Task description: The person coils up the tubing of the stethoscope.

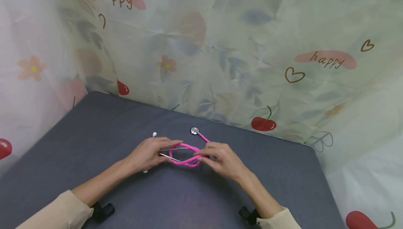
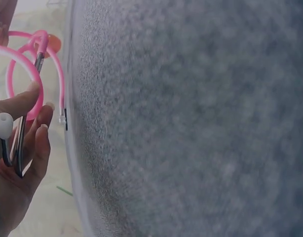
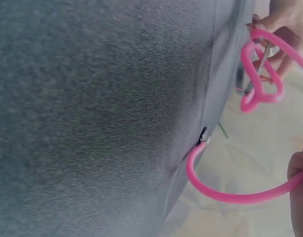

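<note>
A pink stethoscope (image 1: 189,165) is between the two hands, its tubing bent into loops. My left hand (image 1: 151,154) grips the metal ear tubes (image 2: 21,143) together with part of the pink loop, thumb on one side and fingers on the other. White ear tips (image 1: 154,134) stick out past that hand; one white tip (image 2: 3,126) shows close up in the left wrist view. With thumb and fingers, my right hand (image 1: 225,160) pinches the tubing at the loop's right end. Beyond it, the round chest piece (image 1: 195,130) rests on the table, joined by a curved run of tubing (image 3: 240,198).
A dark grey table (image 1: 126,124) lies under the hands. Around its back and sides hangs a pale curtain (image 1: 214,64) printed with cherries, flowers and words. Black straps (image 1: 104,212) sit at both wrists near the cream sleeves (image 1: 59,211).
</note>
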`<move>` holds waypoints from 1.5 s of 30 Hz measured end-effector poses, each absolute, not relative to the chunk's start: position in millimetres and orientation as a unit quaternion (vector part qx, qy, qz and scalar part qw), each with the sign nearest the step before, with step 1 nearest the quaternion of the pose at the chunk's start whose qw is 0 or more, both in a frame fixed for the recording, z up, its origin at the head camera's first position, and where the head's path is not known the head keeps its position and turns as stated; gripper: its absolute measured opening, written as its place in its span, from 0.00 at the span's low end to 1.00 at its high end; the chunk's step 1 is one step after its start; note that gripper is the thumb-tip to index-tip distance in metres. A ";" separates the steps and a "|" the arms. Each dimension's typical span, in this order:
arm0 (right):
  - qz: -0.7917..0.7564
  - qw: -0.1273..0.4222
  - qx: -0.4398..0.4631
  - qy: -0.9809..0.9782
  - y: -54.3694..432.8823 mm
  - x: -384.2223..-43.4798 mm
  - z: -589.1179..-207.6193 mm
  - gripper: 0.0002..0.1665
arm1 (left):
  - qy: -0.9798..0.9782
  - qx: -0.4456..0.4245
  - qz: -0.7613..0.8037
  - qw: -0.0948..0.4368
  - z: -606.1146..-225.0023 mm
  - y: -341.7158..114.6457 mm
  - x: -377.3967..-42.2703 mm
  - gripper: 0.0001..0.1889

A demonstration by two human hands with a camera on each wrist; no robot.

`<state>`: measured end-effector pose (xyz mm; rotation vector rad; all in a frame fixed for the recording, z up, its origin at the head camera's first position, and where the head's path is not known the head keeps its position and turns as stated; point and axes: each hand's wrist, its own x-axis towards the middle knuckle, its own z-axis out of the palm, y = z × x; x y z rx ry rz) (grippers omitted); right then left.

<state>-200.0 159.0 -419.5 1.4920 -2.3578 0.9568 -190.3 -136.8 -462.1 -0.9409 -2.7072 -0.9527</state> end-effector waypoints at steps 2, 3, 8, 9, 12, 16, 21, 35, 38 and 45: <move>0.323 0.097 0.503 -0.796 158.3 -201.7 -417.7 0.14 | -0.894 -0.315 -0.313 0.055 -462.6 -136.1 -190.7 0.35; 0.323 0.098 0.501 -0.797 157.9 -202.4 -416.6 0.13 | -0.895 -0.315 -0.312 0.051 -462.9 -135.6 -190.8 0.34; 0.333 0.096 0.486 -0.802 153.5 -206.8 -411.3 0.12 | -0.889 -0.332 -0.313 0.029 -463.8 -132.8 -188.8 0.32; 0.334 0.097 0.482 -0.804 152.5 -207.8 -410.5 0.11 | -0.886 -0.341 -0.313 0.028 -464.0 -132.4 -188.3 0.32; 0.339 0.102 0.471 -0.808 150.7 -211.4 -408.9 0.11 | -0.873 -0.367 -0.321 0.024 -463.9 -131.6 -187.2 0.31; 0.347 0.106 0.466 -0.807 151.7 -216.1 -408.1 0.12 | -0.864 -0.376 -0.335 0.015 -463.4 -132.2 -187.0 0.32; 0.357 0.112 0.465 -0.802 152.3 -222.6 -408.9 0.12 | -0.860 -0.378 -0.344 0.005 -461.8 -131.2 -187.2 0.31; 0.395 0.105 0.457 -0.790 144.8 -238.8 -416.4 0.11 | -0.837 -0.391 -0.382 0.014 -460.4 -124.9 -184.0 0.33; 0.409 0.094 0.448 -0.789 142.8 -241.6 -418.9 0.13 | -0.831 -0.388 -0.399 0.004 -460.8 -124.1 -182.7 0.37; 0.442 0.099 0.420 -0.786 137.3 -247.2 -425.4 0.11 | -0.824 -0.400 -0.401 0.006 -460.8 -124.2 -182.4 0.45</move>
